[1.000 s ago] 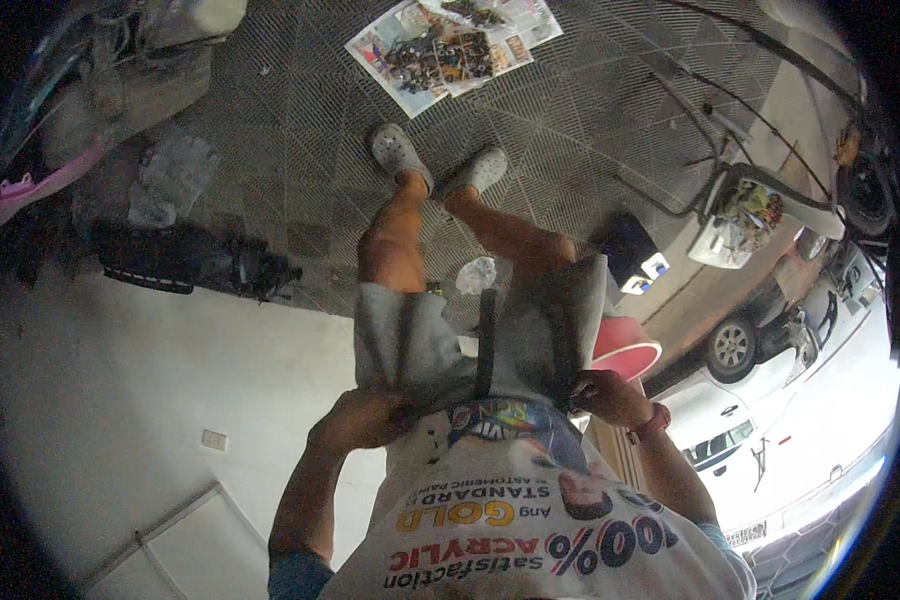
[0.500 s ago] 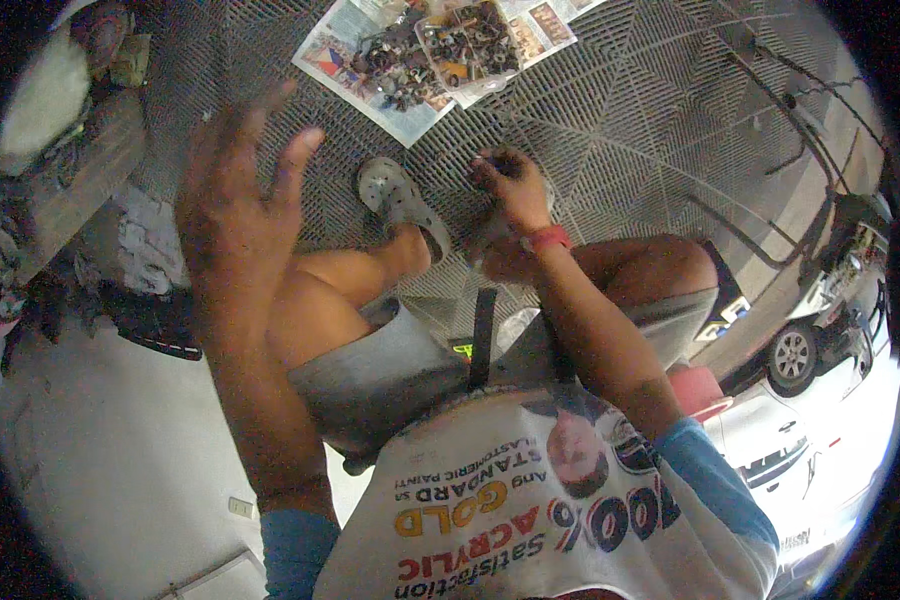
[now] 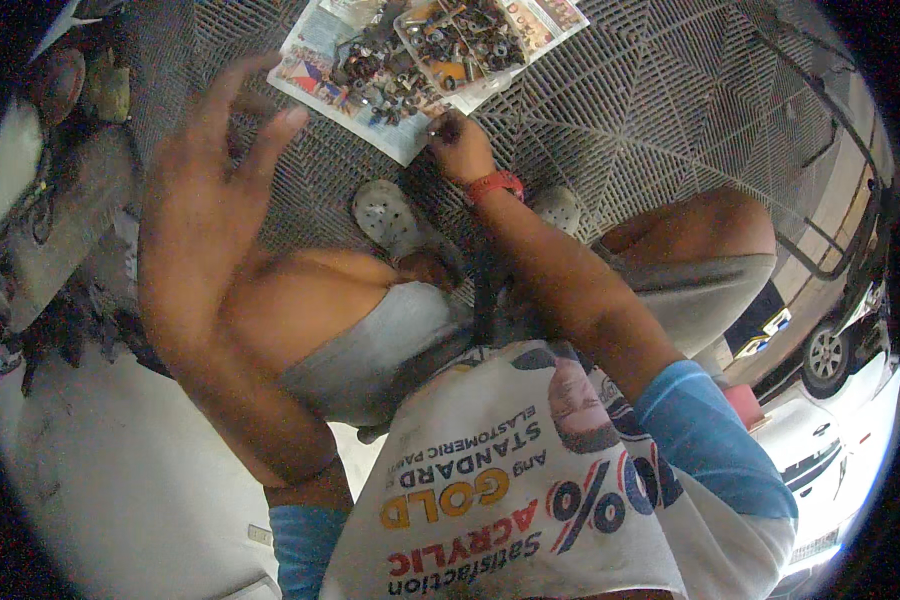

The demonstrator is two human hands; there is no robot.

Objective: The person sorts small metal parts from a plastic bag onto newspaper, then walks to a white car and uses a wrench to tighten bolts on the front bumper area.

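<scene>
My left hand (image 3: 200, 190) is raised at the left, above my bent knee. Its thumb and fingers are apart, with nothing visible between them. By the near corner of a newspaper sheet (image 3: 395, 140), my right hand (image 3: 463, 152) is closed with its fingers curled in. Something small and dark may be in that grip, but shadow hides its kind. On the newspaper lies a loose pile of small metal hardware (image 3: 370, 80), dark and silvery. Beside the pile, a shallow clear container (image 3: 417, 62) holds more such pieces, some of them orange.
Grey ridged mats (image 3: 610, 110) cover the floor. A clog (image 3: 385, 215) is on my foot just short of the newspaper. Bent metal rods (image 3: 820, 90) lie at the right, near a white car (image 3: 830, 440). Cluttered items and a wooden board (image 3: 75, 240) stand at the left.
My right hand has moved forward and left, from above my foot to the newspaper's near corner, still closed. My left hand has shifted slightly left and forward, fingers still apart.
</scene>
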